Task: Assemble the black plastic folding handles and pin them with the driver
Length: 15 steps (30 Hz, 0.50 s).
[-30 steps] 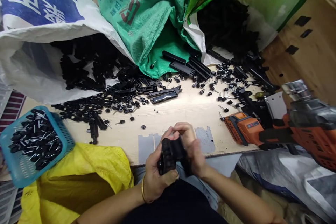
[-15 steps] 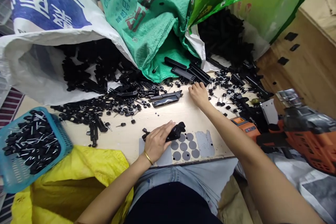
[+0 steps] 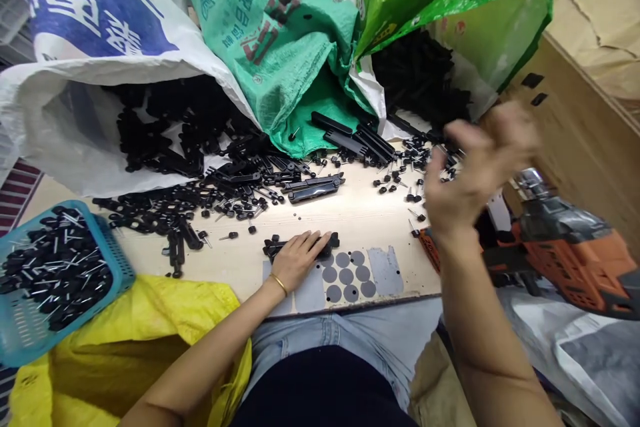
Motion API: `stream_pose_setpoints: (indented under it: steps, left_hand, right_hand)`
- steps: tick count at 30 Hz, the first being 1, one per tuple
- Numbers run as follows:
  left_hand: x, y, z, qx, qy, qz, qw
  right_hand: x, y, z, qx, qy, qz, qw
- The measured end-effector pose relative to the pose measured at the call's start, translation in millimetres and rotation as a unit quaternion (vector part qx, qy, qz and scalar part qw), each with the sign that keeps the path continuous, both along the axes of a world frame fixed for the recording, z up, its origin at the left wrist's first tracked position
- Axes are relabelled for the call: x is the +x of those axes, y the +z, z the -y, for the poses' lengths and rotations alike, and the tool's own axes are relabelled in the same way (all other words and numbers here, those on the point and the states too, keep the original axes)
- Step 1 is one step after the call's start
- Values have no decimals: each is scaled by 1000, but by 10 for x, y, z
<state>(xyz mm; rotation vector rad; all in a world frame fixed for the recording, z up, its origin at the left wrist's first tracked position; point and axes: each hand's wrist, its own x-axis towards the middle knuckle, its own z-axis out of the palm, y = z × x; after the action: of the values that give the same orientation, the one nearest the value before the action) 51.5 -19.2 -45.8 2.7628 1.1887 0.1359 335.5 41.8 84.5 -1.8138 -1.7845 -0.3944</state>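
My left hand point(image 3: 299, 259) lies over a long black plastic part point(image 3: 327, 247) at the front of the wooden worktop, its fingers closed across the part. The part's ends stick out on both sides of the hand, while its middle is hidden. My right hand point(image 3: 473, 177) is raised at the right, blurred by motion, with thumb and fingers apart and nothing visible in it. Just right of that wrist lies an orange and black cordless power tool point(image 3: 575, 250). Two black assembled plastic pieces point(image 3: 315, 188) rest mid-worktop.
Black parts spill from a white sack point(image 3: 65, 140) and a bright green sack point(image 3: 515, 13), with a teal sack point(image 3: 295, 47) between them. A blue basket point(image 3: 117, 260) holds black-headed screws. Grey round stickers point(image 3: 345, 277) sit at the worktop's front edge, near a yellow sack point(image 3: 200, 307).
My right hand has moved right and up, away from the black pieces by the teal sack, and its fingers have spread. Under my left hand the black part now lies more level.
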Motion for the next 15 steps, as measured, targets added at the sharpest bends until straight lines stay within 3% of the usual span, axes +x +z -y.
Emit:
stream_pose_setpoints:
  steps: [2,5,9,15]
  left_hand:
    - [-2,24,-13,-3,-5,-10,1000]
    - [7,54,-55,-13,-12,-25,1000]
    - [82,54,-157,-27,-6,-25,999]
    - [201,-19,-270,-44,-4,-23,999]
  right_hand:
    - [-278,-165,52,-19,12,1,1000]
    - [-511,-501,118,-135,82,-21,987]
    - [-462,-824,267,-246,121,-46,961]
    - [-496,-1083,556,-301,146,-153,930]
